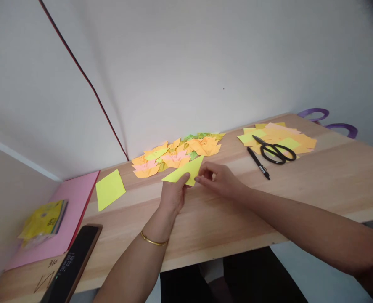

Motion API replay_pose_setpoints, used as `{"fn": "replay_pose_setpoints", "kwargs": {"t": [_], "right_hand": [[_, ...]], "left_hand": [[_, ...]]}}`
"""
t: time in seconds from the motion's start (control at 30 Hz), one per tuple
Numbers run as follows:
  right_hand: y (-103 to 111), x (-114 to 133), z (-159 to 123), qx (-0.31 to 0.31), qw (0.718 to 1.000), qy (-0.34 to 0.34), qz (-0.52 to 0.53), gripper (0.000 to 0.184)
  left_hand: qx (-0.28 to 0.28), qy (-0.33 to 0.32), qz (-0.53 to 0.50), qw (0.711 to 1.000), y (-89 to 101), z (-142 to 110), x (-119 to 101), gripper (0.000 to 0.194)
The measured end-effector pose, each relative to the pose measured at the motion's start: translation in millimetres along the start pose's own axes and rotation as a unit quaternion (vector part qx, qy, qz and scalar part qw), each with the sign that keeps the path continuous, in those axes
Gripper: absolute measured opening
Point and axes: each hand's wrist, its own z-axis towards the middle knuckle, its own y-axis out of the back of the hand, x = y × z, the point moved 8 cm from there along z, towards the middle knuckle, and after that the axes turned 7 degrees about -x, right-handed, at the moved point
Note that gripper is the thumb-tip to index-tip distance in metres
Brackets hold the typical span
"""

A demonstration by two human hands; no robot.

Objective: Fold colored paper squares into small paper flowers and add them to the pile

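Note:
A bright yellow sheet of paper (186, 170), folded to a triangle-like shape, is held just above the table. My left hand (173, 194) grips its lower edge, thumb on top and fingers beneath. On the right side of the paper, my right hand (216, 179) has its fingers curled, with thumb and index fingertip pinched at the lower right corner. Behind the hands lies a pile of folded paper pieces (176, 156) in orange, pink, yellow and green, several with small drawn faces. A flat yellow paper stack (110, 190) rests left of my left hand.
Black-handled scissors (273, 150) lie on loose coloured papers (277, 134) at the right, beside a black pen (258, 163). Purple handles (314, 113) stick out past the far edge. At left are a pink folder (75, 198), a yellow packet (44, 219) and a phone (74, 261).

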Motion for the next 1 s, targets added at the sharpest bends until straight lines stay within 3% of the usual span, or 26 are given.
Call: {"fn": "replay_pose_setpoints", "kwargs": {"t": [0.07, 0.1, 0.17, 0.27, 0.47, 0.77, 1.0], "right_hand": [[24, 16, 1, -0.112, 0.987, 0.099, -0.054, 0.016], [29, 25, -1, -0.136, 0.974, 0.161, -0.084, 0.014], [26, 38, -6, -0.123, 0.945, 0.264, -0.149, 0.017], [13, 40, -12, -0.077, 0.913, 0.328, -0.228, 0.022], [19, 42, -16, -0.137, 0.895, 0.330, -0.266, 0.010], [13, 37, -11, -0.061, 0.910, 0.338, -0.231, 0.008], [14, 33, -7, -0.082, 0.933, 0.289, -0.198, 0.016]], "left_hand": [[-0.002, 0.004, -0.009, 1.000, 0.9, 2, -3, 0.046], [0.004, 0.011, -0.013, 1.000, -0.1, 2, -4, 0.047], [0.023, 0.025, -0.015, 0.999, -3.9, 0, -5, 0.048], [0.056, 0.044, -0.006, 0.997, -10.8, -5, -3, 0.048], [0.078, 0.063, -0.006, 0.995, -14.2, -10, 1, 0.048], [0.074, 0.070, -0.036, 0.994, -14.6, -10, 1, 0.035], [0.100, 0.010, -0.033, 0.994, -18.9, -15, -7, 0.024]]}}
